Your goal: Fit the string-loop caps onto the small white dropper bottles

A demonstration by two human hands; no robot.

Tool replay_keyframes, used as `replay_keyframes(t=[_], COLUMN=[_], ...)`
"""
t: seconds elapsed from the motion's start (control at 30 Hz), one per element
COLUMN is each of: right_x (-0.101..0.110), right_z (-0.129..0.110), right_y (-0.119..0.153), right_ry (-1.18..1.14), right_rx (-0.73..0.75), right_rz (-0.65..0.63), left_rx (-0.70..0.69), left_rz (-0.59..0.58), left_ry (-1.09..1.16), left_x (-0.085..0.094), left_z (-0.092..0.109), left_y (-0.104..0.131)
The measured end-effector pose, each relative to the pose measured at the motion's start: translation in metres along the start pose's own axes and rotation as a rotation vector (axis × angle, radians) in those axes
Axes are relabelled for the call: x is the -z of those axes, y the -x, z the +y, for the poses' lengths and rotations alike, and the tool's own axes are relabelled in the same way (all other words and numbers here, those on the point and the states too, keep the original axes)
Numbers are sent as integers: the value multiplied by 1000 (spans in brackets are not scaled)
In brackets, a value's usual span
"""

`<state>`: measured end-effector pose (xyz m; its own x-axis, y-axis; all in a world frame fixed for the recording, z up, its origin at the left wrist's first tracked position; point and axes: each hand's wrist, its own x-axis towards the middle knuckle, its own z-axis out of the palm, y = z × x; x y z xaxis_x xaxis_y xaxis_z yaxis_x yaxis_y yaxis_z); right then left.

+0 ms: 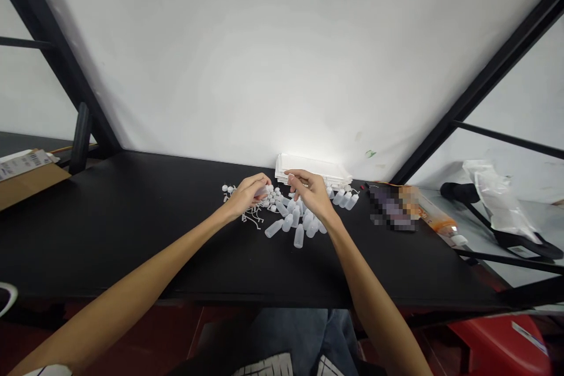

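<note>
My left hand [247, 195] is closed around a small translucent plastic bottle [261, 191], partly covered by the fingers. A short way to the right, my right hand [308, 189] pinches a small white cap [291, 178] between thumb and fingers. The two hands are apart. Beneath and between them lies a heap of loose squeeze bottles [298, 235], most on their sides or tilted. Small white caps [274, 195] are scattered beside my left hand. Thin white strips [252, 220], curled and loose, lie just below them.
Behind the hands a stack of white trays or sheets [315, 165] rests against the wall. More bottles [348, 200] stand in a row at its right. A drink bottle [445, 228] lies on the black table [132, 223] at the right; a cardboard box [30, 179] is far left.
</note>
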<state>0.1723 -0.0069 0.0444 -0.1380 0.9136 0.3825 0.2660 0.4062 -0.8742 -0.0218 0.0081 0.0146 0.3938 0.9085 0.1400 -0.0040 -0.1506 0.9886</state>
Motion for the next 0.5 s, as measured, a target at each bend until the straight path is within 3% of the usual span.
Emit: replay_keyframes(t=[0.27, 0.5], right_x=[-2, -12], right_z=[0, 7], right_y=[9, 9], right_ry=[34, 3], right_rx=[73, 60], right_rz=[-197, -225], left_rx=[23, 7], left_rz=[-27, -5], left_ry=[29, -64], left_x=[-9, -9], left_z=[1, 0], left_y=[5, 6])
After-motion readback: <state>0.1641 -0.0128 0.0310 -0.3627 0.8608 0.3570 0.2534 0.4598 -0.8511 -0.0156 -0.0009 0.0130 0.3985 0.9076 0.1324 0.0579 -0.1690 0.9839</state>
